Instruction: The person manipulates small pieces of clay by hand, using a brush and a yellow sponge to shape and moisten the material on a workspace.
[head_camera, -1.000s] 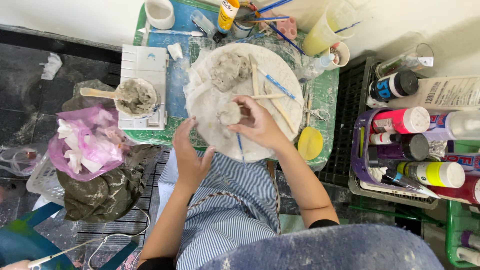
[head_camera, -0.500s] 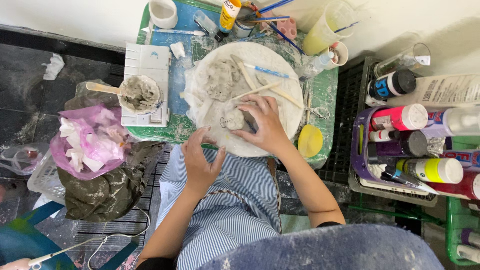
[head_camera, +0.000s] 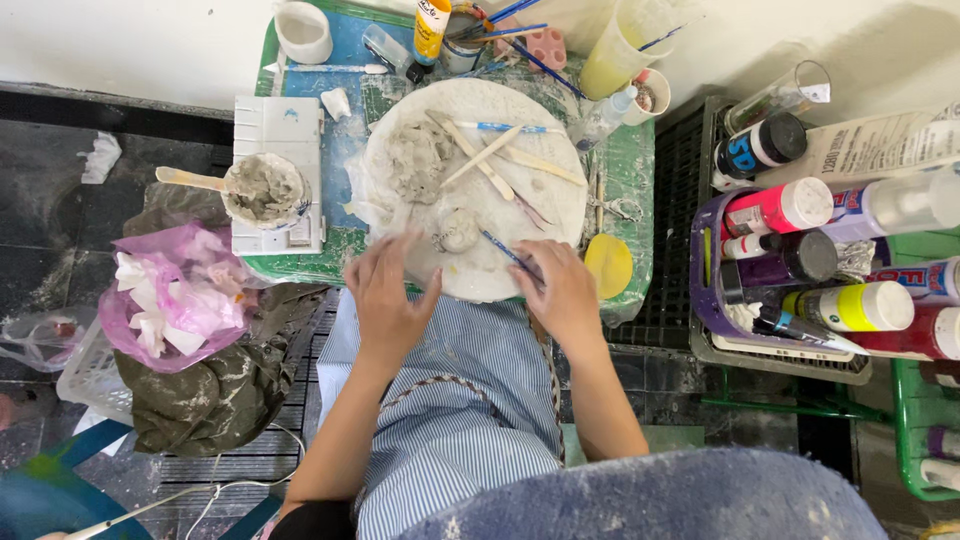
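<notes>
A round white board (head_camera: 545, 215) lies on a green mat in front of me. On it sit a large grey clay lump (head_camera: 415, 160), a small shaped clay piece (head_camera: 458, 232) and several wooden sticks (head_camera: 485, 155). My left hand (head_camera: 385, 295) rests open at the board's near edge, fingers spread, just left of the small clay piece and not touching it. My right hand (head_camera: 560, 290) is at the near right edge, its fingers closed on the end of a thin blue-handled tool (head_camera: 503, 250) whose tip points toward the small piece.
A bowl of grey clay slurry (head_camera: 262, 190) with a wooden stick stands on a white tray (head_camera: 278, 125) at left. A pink bag (head_camera: 175, 295) lies lower left. A yellow disc (head_camera: 608, 265) sits right of the board. A purple basket (head_camera: 705, 300) of paint bottles stands at right.
My right hand has let go of the small clay piece and drawn back to the board's near edge onto the blue tool. The left hand moved up onto the board's edge.
</notes>
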